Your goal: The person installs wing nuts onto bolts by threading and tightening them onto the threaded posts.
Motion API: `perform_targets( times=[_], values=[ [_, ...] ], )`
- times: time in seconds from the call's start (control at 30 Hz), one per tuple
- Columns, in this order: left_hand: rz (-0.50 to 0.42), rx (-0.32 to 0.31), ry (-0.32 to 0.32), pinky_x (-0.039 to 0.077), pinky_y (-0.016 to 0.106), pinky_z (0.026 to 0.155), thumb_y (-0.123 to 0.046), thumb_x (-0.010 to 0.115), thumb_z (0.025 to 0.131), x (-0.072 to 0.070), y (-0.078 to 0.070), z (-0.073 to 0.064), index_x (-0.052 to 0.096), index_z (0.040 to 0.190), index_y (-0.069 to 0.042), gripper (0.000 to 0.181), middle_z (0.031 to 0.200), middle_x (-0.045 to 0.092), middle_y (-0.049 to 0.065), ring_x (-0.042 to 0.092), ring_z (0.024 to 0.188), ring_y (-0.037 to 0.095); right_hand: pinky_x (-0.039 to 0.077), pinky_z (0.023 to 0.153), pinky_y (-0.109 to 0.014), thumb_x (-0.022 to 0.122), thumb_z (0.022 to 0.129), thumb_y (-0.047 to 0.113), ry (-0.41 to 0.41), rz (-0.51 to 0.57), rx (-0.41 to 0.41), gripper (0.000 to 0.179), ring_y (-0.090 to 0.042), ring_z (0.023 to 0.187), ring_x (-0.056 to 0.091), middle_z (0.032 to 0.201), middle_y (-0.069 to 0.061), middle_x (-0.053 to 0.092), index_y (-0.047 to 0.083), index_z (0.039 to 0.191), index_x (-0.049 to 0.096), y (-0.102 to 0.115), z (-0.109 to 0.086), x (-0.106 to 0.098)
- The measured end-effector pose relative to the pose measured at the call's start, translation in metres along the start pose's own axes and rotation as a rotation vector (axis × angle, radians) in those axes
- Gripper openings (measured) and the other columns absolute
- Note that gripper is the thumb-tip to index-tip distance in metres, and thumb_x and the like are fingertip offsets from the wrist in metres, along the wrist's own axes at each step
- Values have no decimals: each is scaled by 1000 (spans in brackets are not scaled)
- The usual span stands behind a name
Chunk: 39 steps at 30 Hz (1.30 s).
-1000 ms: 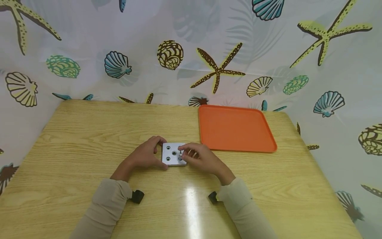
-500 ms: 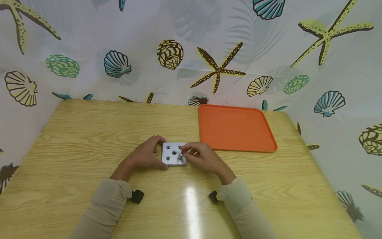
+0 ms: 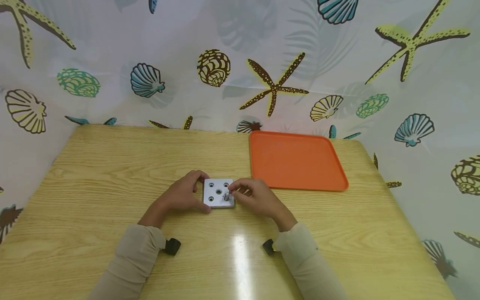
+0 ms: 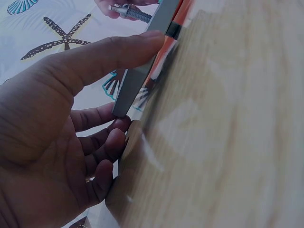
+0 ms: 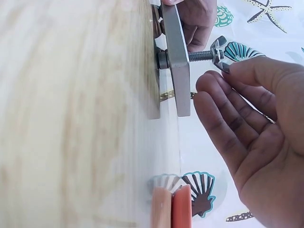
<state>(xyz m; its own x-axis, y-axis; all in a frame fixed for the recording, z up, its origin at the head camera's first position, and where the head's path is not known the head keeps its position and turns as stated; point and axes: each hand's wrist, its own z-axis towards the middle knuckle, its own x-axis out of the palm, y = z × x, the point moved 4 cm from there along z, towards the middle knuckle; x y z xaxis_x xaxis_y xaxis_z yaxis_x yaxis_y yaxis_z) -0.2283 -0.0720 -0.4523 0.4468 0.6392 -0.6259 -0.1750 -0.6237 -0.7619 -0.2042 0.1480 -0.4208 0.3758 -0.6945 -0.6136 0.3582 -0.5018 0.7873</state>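
Observation:
A square silver metal plate (image 3: 218, 203) with several holes lies on the table in the head view. A bolt (image 5: 201, 56) stands up through its near right hole, with a wing nut (image 5: 219, 53) near the bolt's top. My left hand (image 3: 182, 193) grips the plate from the left, thumb at the near corner and fingers at the far one. At the wing nut is my right hand (image 3: 255, 198); its thumb and index finger pinch one wing in the right wrist view. Its other fingers are loosely curled. Beneath the plate, the bolt's head (image 5: 163, 60) shows against the table.
An orange tray (image 3: 298, 162) lies at the back right of the wooden table (image 3: 131, 162), just beyond my right hand. A cloth (image 3: 176, 83) printed with shells and starfish hangs behind and at the sides.
My right fingertips have shifted slightly to the right around the wing nut, leaving more of the bolt in sight. The left hand and the plate have stayed in place.

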Motion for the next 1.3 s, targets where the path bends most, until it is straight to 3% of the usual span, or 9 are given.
perform_targets(
  times=[1.3],
  values=[
    [14,-1,-7,38,32,75,-36,94,63,0,0,0,52,132,-15,85,118,53,4,46,93,21,54,70,-21,69,93,8,15,55,18,5,-8,82,64,95,-10,74,5,95,72,2,-1,-1]
  ],
)
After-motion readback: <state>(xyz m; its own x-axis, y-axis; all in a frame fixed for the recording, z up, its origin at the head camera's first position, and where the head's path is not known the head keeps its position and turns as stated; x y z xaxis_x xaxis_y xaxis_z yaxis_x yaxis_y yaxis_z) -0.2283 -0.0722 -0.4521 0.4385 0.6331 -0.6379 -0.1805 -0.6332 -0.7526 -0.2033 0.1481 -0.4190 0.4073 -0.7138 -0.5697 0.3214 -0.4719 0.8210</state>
